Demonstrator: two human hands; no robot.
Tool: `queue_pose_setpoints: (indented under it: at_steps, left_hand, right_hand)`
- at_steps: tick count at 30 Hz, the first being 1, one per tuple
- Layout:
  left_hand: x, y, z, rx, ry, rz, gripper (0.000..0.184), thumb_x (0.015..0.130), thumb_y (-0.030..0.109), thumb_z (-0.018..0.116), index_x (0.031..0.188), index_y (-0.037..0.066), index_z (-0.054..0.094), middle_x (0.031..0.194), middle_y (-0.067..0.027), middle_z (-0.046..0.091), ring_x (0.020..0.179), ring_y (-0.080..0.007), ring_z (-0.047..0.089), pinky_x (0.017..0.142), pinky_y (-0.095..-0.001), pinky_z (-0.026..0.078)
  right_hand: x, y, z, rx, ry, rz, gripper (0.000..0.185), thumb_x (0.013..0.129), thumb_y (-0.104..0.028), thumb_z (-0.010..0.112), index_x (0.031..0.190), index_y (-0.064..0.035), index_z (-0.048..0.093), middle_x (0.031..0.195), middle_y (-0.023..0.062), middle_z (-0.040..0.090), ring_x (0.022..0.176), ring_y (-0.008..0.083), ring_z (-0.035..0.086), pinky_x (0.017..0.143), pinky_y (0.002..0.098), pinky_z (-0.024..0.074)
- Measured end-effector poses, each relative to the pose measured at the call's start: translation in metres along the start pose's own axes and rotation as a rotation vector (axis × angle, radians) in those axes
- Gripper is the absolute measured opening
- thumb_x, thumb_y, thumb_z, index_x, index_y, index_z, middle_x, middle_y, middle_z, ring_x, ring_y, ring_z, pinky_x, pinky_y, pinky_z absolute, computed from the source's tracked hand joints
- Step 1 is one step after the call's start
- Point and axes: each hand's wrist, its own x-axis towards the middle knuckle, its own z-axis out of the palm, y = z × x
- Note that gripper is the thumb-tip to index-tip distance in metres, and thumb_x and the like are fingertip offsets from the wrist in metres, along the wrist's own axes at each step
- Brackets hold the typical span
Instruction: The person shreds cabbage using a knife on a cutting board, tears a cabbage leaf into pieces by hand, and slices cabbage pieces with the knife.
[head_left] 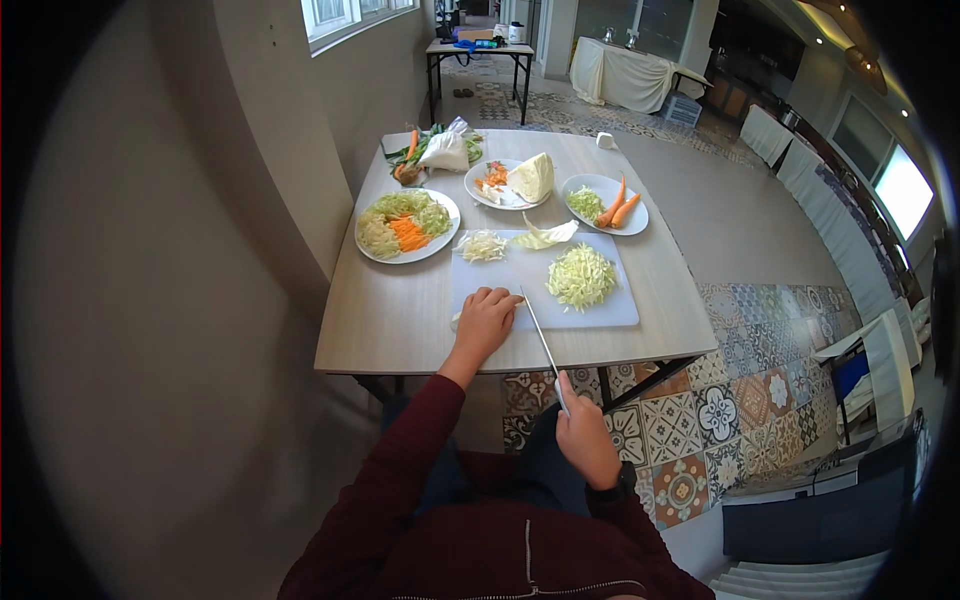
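Observation:
My right hand (587, 440) grips the handle of a kitchen knife (540, 335), its blade pointing away from me over the white cutting board (500, 275). Beside the blade tip, my left hand (486, 322) presses down with curled fingers on a piece of cabbage (456, 321), mostly covered by the hand. A mound of shredded cabbage (582, 277) lies on the board's right side. Farther back on the board are a smaller pile of pale shreds (482, 246) and a loose cabbage leaf (546, 234).
Behind the board, one plate (470, 190) holds a cabbage chunk (532, 178) and orange bits. A plate of sorted shreds (362, 245) stands left; another with carrots (625, 212) stands right. A white plastic bag (446, 150) and vegetables occupy the far left corner. A wall runs along the left.

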Motion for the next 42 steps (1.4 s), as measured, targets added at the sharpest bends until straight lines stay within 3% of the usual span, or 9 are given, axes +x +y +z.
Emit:
queue_pose_setpoints:
  at_steps: [7,18,33,39,42]
  left_hand:
    - [0.0,0.0,-0.001,0.001,-0.018,0.001,0.021,0.085,0.01,0.063,0.104,0.016,0.07,0.099,-0.0017,0.064,0.098,-0.0248,0.059,0.083,-0.0412,0.045]
    - [-0.002,0.002,0.001,0.024,-0.001,-0.038,0.022,0.085,0.011,0.064,0.105,0.018,0.071,0.1,-0.0041,0.062,0.1,-0.0253,0.058,0.085,-0.0411,0.045]
    - [-0.003,0.0,-0.001,0.023,-0.002,-0.028,0.021,0.085,0.011,0.063,0.105,0.015,0.07,0.1,-0.0039,0.064,0.099,-0.0264,0.059,0.085,-0.0415,0.045]
    - [-0.001,0.002,0.0,-0.005,0.01,-0.096,0.018,0.085,0.011,0.064,0.103,0.012,0.067,0.104,-0.0057,0.066,0.102,-0.0262,0.059,0.086,-0.0417,0.045]
    - [-0.002,-0.001,0.0,-0.008,0.001,-0.071,0.018,0.085,0.011,0.064,0.103,0.012,0.067,0.103,-0.0049,0.067,0.102,-0.026,0.06,0.086,-0.0416,0.045]
  right_hand:
    - [0.025,-0.004,0.012,-0.075,-0.002,0.01,0.061,0.085,0.004,0.051,0.145,0.0022,0.043,0.084,0.0266,0.059,0.08,0.0424,0.059,0.076,0.0496,0.0481]
    - [-0.008,-0.006,-0.019,-0.065,-0.081,0.015,0.061,0.085,0.003,0.05,0.146,0.0026,0.042,0.085,0.0298,0.059,0.081,0.0454,0.061,0.075,0.0509,0.0495]
    - [0.029,-0.011,0.008,-0.126,0.003,0.012,0.058,0.085,0.001,0.05,0.143,0.0021,0.045,0.083,0.0321,0.062,0.078,0.0467,0.062,0.074,0.052,0.0505]
    - [0.01,-0.002,-0.012,0.009,-0.072,0.059,0.06,0.086,-0.002,0.053,0.145,0.0009,0.043,0.093,0.0333,0.064,0.091,0.047,0.064,0.081,0.0485,0.051]
    - [0.002,0.011,-0.015,0.121,0.008,-0.028,0.061,0.085,-0.001,0.053,0.145,0.0031,0.041,0.088,0.0343,0.063,0.085,0.049,0.063,0.076,0.051,0.0496]
